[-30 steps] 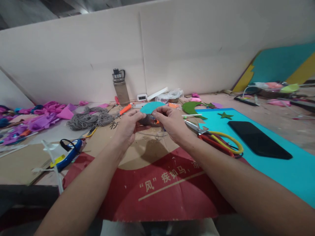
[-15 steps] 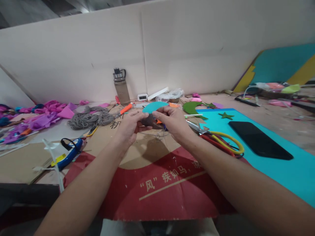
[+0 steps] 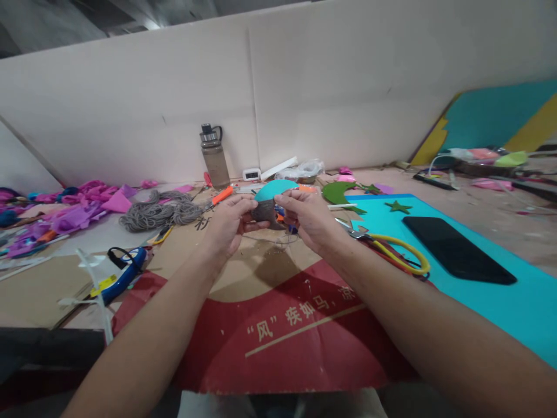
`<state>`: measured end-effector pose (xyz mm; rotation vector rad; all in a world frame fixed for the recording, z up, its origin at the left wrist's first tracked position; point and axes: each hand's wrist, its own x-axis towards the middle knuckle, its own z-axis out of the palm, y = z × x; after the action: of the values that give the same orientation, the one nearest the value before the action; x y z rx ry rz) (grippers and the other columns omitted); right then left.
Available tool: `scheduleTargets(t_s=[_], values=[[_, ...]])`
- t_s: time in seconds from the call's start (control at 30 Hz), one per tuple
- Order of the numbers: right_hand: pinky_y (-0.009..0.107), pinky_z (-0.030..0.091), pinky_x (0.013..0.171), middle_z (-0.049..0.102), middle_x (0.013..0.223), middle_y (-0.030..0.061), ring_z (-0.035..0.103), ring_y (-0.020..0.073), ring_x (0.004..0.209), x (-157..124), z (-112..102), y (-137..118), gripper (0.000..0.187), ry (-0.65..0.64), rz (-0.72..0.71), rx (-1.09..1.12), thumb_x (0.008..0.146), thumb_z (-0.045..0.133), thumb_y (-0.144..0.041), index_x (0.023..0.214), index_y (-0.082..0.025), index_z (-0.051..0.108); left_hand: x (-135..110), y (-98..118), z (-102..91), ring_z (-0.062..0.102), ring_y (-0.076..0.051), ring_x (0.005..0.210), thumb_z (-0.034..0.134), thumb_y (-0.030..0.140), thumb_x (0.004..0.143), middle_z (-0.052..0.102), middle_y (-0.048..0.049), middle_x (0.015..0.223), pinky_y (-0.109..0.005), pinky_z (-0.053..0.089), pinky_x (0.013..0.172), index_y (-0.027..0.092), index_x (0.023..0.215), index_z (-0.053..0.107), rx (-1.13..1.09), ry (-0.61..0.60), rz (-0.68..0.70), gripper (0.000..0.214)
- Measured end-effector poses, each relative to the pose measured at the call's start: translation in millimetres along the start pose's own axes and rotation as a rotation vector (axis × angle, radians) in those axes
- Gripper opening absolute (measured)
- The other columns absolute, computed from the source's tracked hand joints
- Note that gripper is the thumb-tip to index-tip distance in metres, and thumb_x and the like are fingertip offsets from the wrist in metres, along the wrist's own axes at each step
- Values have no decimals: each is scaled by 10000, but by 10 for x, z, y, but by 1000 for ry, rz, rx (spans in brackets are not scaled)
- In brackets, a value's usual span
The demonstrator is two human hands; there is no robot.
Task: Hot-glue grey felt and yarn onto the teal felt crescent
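Note:
Between my hands is a small rounded piece, turquoise (image 3: 275, 188) along the top and dark grey (image 3: 263, 212) below, where it looks wrapped in cord. The left edge of this piece is pinched by my left hand (image 3: 232, 225), thumb in front and fingers partly behind. My right hand (image 3: 308, 219) is closed at its right edge, thumb and forefinger together. A dark grey strip hangs below the piece between the hands. Thin grey strands (image 3: 275, 239) lie on the cardboard (image 3: 237, 273) underneath. What the fingers cover cannot be seen.
Scissors (image 3: 409, 251) with yellow and red handles lie beside my right forearm, near a black phone (image 3: 456, 248) on a turquoise sheet (image 3: 513, 310). Left stand a grey cord skein (image 3: 161, 210) and a blue tool (image 3: 126, 270). A bottle (image 3: 214, 159) stands behind.
The piece has turned in my hands, so more of its dark grey face shows. My right thumb has shifted slightly right, away from the left one.

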<state>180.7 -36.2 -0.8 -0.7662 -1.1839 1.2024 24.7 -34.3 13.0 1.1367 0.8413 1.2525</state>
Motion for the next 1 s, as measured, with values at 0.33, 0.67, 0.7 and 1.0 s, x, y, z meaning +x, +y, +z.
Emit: scheduleTargets(t_s=[0.33,0.67,0.7,1.0], values=[[243,270,517,478,570,-50,370,67,515,-21,3,48,282,-31,-84,-155,763,663,-378,608,-175,543,-8,-24,12,662,-166,715,767,327,649,695,-56,774,-299,570,660,126,764,645,133,-84,37,261],[237,283,517,548,695,-31,394,63,543,-18,35,-40,251,-19,4,14,679,715,-378,807,-173,651,21,3,-39,698,-193,779,737,304,699,726,-67,844,-283,582,605,152,867,657,60,-61,10,240],[239,302,527,555,717,-27,421,68,567,-18,34,-43,240,-13,-14,10,674,722,-370,795,-177,647,19,4,-36,700,-191,769,733,292,700,725,-66,832,-280,582,601,149,854,655,54,-54,6,225],[265,378,609,592,673,-18,487,94,621,-14,-4,-16,185,-40,-116,-98,705,722,-345,726,-181,638,23,-1,-37,697,-177,737,711,282,717,718,-66,783,-267,581,626,126,838,648,47,-96,-18,207]])
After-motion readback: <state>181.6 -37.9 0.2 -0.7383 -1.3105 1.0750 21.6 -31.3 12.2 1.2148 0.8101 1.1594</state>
